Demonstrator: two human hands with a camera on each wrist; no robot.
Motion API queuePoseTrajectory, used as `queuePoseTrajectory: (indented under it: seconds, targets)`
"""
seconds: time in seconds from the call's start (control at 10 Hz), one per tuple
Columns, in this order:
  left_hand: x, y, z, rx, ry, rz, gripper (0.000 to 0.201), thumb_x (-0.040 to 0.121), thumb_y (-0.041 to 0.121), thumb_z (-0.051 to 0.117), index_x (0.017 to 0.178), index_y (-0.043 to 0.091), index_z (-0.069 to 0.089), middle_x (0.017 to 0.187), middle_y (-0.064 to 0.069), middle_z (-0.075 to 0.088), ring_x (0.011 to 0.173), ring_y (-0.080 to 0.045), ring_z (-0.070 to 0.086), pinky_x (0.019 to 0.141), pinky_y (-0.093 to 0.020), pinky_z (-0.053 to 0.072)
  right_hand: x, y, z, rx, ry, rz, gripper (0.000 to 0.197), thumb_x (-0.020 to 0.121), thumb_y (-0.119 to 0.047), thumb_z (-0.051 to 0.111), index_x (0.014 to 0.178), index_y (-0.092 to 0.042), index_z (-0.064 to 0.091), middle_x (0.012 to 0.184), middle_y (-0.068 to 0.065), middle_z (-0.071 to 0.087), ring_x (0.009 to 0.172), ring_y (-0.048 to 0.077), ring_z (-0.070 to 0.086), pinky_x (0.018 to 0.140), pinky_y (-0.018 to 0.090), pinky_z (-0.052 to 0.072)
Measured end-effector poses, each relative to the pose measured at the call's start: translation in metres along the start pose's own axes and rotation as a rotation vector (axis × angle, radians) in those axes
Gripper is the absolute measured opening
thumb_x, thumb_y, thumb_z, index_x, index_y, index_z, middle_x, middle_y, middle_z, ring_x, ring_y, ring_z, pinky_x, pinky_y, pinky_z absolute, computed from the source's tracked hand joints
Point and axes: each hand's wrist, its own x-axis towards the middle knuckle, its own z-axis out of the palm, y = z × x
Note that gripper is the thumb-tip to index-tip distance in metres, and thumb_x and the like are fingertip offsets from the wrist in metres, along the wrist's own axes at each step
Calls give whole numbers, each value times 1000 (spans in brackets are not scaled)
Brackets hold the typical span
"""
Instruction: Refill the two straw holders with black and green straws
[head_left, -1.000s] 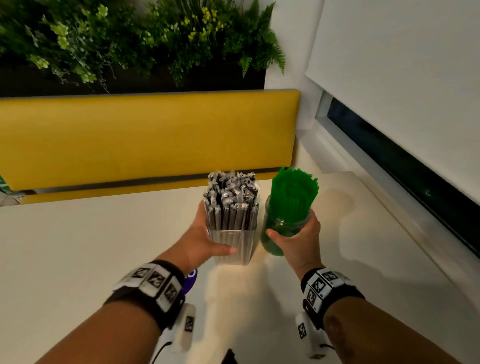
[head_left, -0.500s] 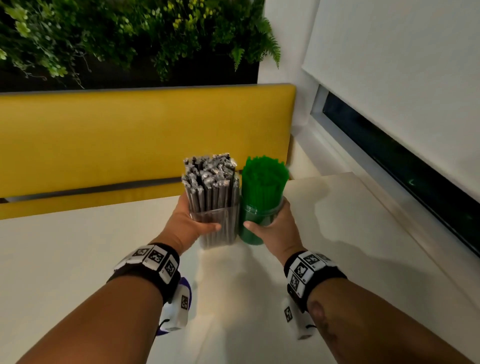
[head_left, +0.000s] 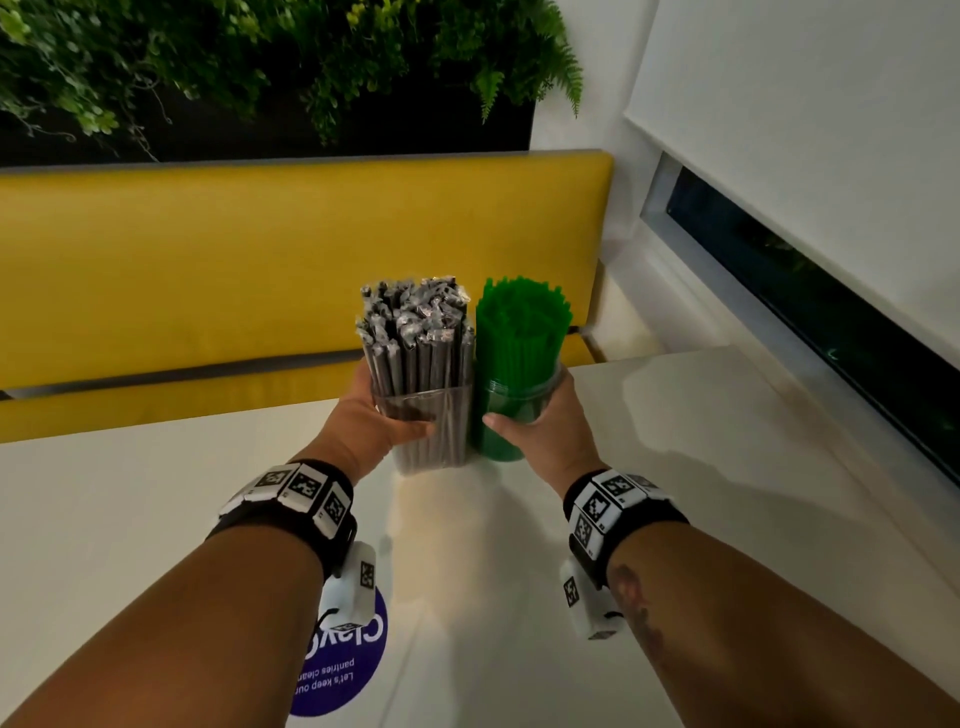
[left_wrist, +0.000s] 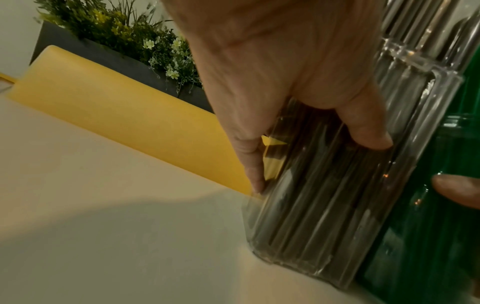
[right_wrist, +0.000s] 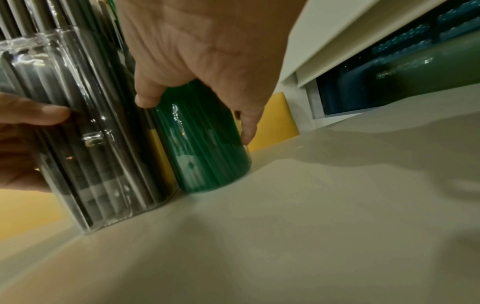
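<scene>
Straw holders stand side by side on the white tabletop (head_left: 675, 519), both packed full. Farthest left, the left hand (head_left: 374, 421) wraps the square clear holder (head_left: 431, 431), thumb across its near face and fingers (left_wrist: 253, 164) curled round its far side; the wrapped black straws (head_left: 415, 332) rise in a tight bundle above that grasp. Touching it on the right, the round holder (head_left: 511, 415) of green straws (head_left: 519, 332) is clasped by the right hand (head_left: 540, 436), thumb on the near wall, fingers (right_wrist: 249, 127) behind. Both bases seem to rest on the table in the wrist views, though the left one may be tilted slightly. Beyond the grips runs a yellow bench back (head_left: 260, 260) under a planter of greenery (head_left: 260, 62). Refilling looks finished; the step in hand is placing the pair. Next calls for easing both hands off without tipping the tall bundles.
</scene>
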Motion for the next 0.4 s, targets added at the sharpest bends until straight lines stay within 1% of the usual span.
queuePoseTrajectory:
  seconds: [0.1, 0.2, 0.3, 0.4]
  targets:
    - [-1, 2, 2, 11, 14, -15, 99, 49, -2, 87, 136, 20, 45, 117, -12, 68, 110, -33, 66, 91, -49, 56, -3, -2, 0, -8, -6, 5, 88, 60, -34, 91, 131, -35, 38, 123, -15, 55, 114, 6, 54, 103, 30, 46]
    - [-9, -1, -1, 117, 22, -12, 112, 55, 3, 92, 144, 30, 30, 124, -9, 64, 111, -25, 66, 85, -41, 59, -8, -8, -8, -26, -46, 1, 98, 59, -39, 91, 136, -37, 31, 135, -9, 47, 124, 10, 47, 109, 33, 40]
    - [-23, 3, 0, 186, 126, -66, 124, 57, 23, 94, 151, 36, 14, 152, -9, 40, 138, -28, 41, 106, -56, 42, -13, -21, -26, -92, -46, 39, 122, 62, -47, 88, 154, -27, 10, 157, 1, 25, 143, 19, 28, 116, 38, 27]
    - [-68, 16, 0, 168, 319, -165, 112, 74, 13, 85, 155, 19, 9, 159, -12, 25, 144, -30, 31, 112, -52, 35, -25, -55, -70, -5, 33, -60, 108, 65, -55, 80, 150, -36, 17, 157, -5, 27, 143, 12, 28, 118, 45, 28]
